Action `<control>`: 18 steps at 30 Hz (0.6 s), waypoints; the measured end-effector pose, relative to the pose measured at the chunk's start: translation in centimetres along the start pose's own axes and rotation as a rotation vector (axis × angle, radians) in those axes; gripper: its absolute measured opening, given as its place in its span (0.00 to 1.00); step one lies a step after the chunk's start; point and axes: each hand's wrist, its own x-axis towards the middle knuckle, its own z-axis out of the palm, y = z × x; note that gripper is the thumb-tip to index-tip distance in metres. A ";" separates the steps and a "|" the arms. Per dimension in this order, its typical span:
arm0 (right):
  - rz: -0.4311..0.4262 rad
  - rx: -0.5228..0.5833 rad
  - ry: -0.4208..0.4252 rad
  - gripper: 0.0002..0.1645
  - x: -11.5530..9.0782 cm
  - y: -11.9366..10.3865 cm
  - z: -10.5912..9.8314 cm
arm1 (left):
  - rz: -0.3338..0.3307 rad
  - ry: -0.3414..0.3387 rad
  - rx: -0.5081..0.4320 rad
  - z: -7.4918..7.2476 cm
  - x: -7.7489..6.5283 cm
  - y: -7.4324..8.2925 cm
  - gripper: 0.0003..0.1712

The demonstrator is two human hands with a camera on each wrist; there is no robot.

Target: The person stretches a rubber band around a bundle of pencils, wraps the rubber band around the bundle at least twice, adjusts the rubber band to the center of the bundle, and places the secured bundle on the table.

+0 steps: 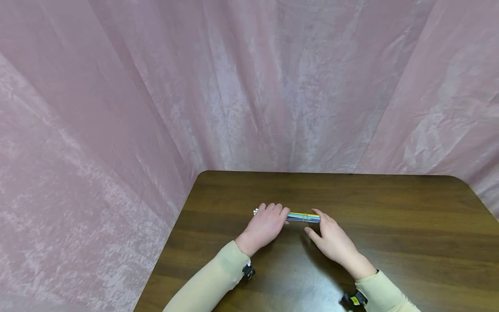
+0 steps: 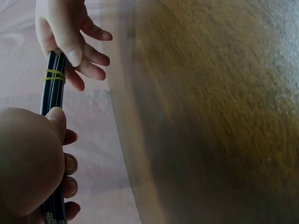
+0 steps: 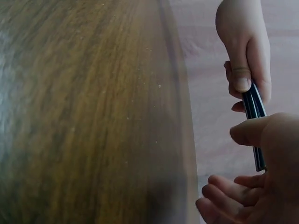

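A bundle of slim sticks that look like pencils (image 1: 298,217), blue, yellow and dark, is held level above the table. Yellow rubber bands (image 2: 54,74) wrap it near its right end, and small white tips (image 1: 255,211) show at its left end. My left hand (image 1: 267,224) grips the bundle around its left part, with the thumb along it. My right hand (image 1: 333,240) is at the banded end, its thumb spread away from loosely extended fingers; it does not wrap round the bundle. In the right wrist view the thumb (image 3: 250,132) crosses beside the dark sticks.
A brown wooden table (image 1: 409,216) with rounded far corners lies below the hands. Pink curtains (image 1: 273,86) hang behind it and on the left side. Each wrist wears a small black device, the left one (image 1: 248,270) and the right one (image 1: 354,300).
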 end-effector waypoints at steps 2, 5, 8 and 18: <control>-0.005 -0.035 -0.003 0.41 -0.1 -0.2 0.1 | 0.004 0.001 0.012 0.0 -0.1 0.0 0.16; -0.027 -0.087 0.011 0.40 -0.1 -0.3 0.0 | 0.010 -0.011 0.017 -0.1 0.0 -0.1 0.15; -0.052 -0.128 0.032 0.38 0.0 -0.3 -0.1 | 0.012 -0.020 0.020 -0.1 0.2 -0.1 0.15; -0.060 -0.115 0.027 0.37 0.2 0.1 0.0 | 0.007 -0.052 -0.033 -0.1 0.4 -0.3 0.15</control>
